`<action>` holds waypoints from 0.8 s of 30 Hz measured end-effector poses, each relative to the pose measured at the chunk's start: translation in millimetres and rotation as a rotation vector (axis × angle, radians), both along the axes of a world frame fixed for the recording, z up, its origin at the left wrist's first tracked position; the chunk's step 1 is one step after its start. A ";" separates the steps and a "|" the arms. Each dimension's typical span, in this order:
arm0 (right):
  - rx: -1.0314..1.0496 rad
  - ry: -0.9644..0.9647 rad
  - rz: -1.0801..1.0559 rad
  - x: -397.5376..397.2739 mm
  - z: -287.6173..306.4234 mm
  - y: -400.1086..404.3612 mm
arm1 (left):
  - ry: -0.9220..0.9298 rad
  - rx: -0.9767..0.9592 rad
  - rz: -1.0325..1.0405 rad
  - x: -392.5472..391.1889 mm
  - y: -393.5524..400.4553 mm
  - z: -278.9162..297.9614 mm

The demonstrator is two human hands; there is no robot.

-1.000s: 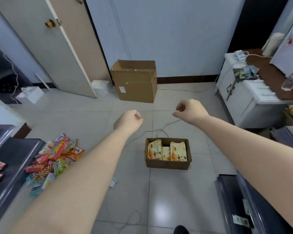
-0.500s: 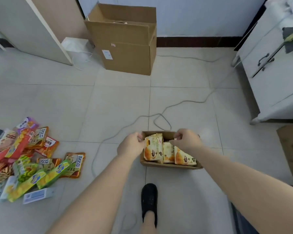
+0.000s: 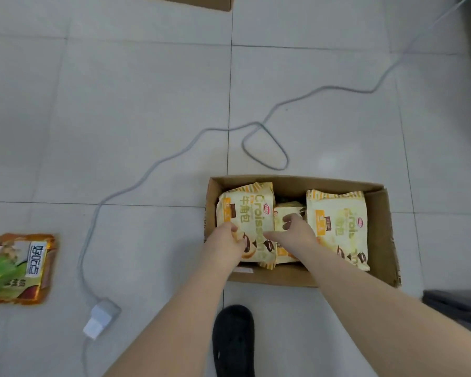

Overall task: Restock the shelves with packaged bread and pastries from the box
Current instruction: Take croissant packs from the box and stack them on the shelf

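Note:
An open cardboard box (image 3: 381,210) sits on the tiled floor and holds yellow-and-white croissant packs. My left hand (image 3: 225,239) grips the left edge of the left croissant pack (image 3: 252,210). My right hand (image 3: 292,231) grips the same pack's right edge, its fingers curled down between it and a smaller middle pack (image 3: 286,213). Another croissant pack (image 3: 340,227) lies at the right side of the box. No shelf is in view.
A grey cable (image 3: 158,161) loops across the floor behind and left of the box and ends in a white adapter (image 3: 101,318). Snack packets (image 3: 22,268) lie at the left edge. My black shoe (image 3: 234,341) stands in front of the box. A bigger cardboard box's edge (image 3: 201,2) shows at the top.
The view has dropped closer to the box. Both hands came down from mid-air to the box and now hold the left croissant pack from both sides.

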State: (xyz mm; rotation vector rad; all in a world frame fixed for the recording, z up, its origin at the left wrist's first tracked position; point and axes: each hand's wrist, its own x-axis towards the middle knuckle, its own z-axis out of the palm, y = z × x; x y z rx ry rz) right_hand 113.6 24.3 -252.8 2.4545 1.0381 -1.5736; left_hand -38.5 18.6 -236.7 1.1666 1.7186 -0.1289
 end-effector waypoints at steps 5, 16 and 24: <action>0.002 0.072 -0.195 -12.2 -49.5 3.1 | 0.001 -0.017 -0.035 5.5 -4.6 -40.4; 0.186 0.205 -0.313 -31.4 -48.2 -3.9 | -0.017 0.042 0.013 7.6 2.4 -28.3; 0.146 0.264 -0.043 29.5 96.2 17.1 | 0.054 0.347 -0.133 5.3 40.9 88.6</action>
